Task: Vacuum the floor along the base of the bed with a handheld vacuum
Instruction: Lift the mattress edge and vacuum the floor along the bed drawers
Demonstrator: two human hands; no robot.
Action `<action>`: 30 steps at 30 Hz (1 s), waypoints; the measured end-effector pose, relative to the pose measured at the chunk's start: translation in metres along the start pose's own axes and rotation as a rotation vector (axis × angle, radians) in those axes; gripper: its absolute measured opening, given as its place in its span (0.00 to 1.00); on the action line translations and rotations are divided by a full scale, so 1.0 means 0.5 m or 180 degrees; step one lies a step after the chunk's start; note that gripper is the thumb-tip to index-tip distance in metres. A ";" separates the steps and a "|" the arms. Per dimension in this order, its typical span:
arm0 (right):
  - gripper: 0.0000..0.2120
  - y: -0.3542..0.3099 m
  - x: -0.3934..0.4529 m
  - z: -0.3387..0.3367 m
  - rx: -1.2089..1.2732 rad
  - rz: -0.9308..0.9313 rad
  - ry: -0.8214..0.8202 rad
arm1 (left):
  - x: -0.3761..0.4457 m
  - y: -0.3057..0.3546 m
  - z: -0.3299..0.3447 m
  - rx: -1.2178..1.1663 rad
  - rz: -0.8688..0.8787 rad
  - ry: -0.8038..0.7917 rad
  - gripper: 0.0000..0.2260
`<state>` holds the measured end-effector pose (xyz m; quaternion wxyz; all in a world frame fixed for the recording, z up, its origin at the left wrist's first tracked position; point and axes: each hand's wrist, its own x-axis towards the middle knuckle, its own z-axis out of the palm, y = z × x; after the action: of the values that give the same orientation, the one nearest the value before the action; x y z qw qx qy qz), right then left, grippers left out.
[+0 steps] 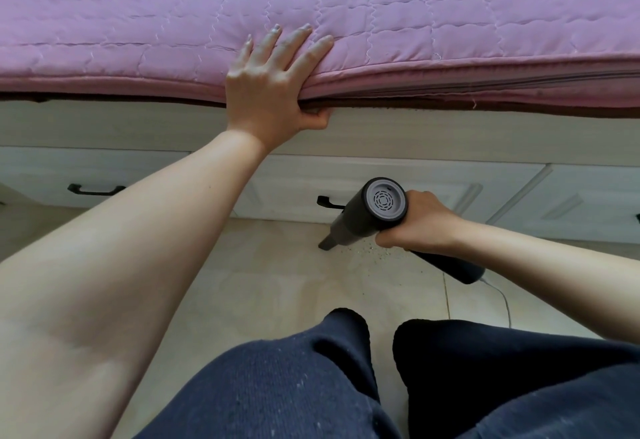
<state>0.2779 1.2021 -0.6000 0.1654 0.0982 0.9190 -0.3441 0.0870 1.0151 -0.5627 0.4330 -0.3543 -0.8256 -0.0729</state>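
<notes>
Nearest us, our knees (pixel 346 386) in dark trousers sit on the tile floor (pixel 270 276), with open tile between them and the bed. Our right hand (pixel 420 224) is wrapped around the handle of the vacuum (pixel 372 212); its nozzle (pixel 327 243) touches the floor just short of the drawers (pixel 294 189), beside scattered crumbs (pixel 384 253). Beyond, our left hand (pixel 273 85) grips the mattress edge (pixel 450 82), fingers spread on top, thumb tucked under.
</notes>
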 end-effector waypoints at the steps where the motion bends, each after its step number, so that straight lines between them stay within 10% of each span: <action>1: 0.09 0.000 -0.001 0.000 -0.0006 -0.0008 -0.0007 | 0.000 0.000 -0.001 -0.0001 -0.0001 -0.0002 0.33; 30: 0.12 0.018 -0.039 0.000 -0.0343 -0.0312 -0.0224 | 0.001 0.003 -0.003 -0.0074 -0.0039 -0.0095 0.36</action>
<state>0.2988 1.2075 -0.5980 0.1856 0.0319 0.9335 -0.3050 0.0888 1.0156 -0.5616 0.4160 -0.3554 -0.8332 -0.0799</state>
